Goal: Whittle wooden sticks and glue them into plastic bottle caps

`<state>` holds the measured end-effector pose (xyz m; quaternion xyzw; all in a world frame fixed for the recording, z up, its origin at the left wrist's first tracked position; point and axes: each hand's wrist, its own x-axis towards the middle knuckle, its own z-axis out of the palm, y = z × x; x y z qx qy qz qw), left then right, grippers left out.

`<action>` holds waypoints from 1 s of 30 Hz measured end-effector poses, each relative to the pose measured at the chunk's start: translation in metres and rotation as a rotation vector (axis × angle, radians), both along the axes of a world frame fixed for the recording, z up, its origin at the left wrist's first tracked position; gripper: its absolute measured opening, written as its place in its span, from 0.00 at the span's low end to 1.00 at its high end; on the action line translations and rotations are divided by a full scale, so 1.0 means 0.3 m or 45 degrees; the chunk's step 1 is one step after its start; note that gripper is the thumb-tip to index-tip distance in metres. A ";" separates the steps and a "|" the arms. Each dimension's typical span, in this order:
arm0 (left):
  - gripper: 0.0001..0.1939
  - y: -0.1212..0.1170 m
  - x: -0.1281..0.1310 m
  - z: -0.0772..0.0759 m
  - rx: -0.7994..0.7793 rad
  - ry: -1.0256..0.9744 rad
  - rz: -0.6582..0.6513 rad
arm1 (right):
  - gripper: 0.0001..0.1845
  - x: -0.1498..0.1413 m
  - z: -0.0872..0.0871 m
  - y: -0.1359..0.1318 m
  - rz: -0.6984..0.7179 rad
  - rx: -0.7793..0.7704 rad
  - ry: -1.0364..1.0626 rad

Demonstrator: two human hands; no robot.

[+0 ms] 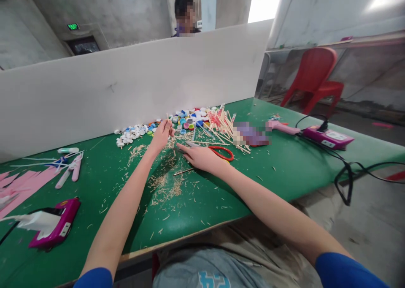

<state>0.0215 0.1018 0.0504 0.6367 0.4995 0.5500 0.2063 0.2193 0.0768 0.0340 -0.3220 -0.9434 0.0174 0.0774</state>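
My left hand [163,134] is pinched closed round a thin wooden stick [172,146] that stands nearly upright over the green table [221,195]. My right hand [202,156] lies flat on the table with fingers stretched out, resting at the red-handled scissors [221,152]. Another stick [183,171] lies just in front of that hand. Wood shavings [166,186] are scattered below both hands. Behind them sit a pile of wooden sticks [221,125] and a heap of coloured bottle caps [186,120].
A white divider board [126,89] runs along the table's far side, with a person behind it. White caps [129,135] lie at the left of the heap. Pink glue guns [325,137] [55,226], black cables [348,174], pink paper strips [22,186] and a red chair [316,81] are nearby.
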 end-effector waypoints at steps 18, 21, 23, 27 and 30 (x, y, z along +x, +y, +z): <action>0.14 -0.281 -0.094 -0.045 -0.071 -0.005 0.306 | 0.26 -0.027 -0.045 -0.068 0.376 0.216 0.027; 0.14 -0.290 -0.076 -0.055 -0.066 -0.004 0.310 | 0.25 -0.032 -0.050 -0.069 0.402 0.212 0.029; 0.14 -0.295 -0.072 -0.058 -0.049 -0.002 0.305 | 0.24 -0.034 -0.051 -0.070 0.416 0.210 0.042; 0.15 -0.304 -0.076 -0.061 0.005 -0.038 0.304 | 0.24 -0.035 -0.050 -0.074 0.487 0.206 0.117; 0.14 -0.309 -0.079 -0.066 0.031 -0.089 0.334 | 0.25 -0.038 -0.050 -0.077 0.517 0.217 0.160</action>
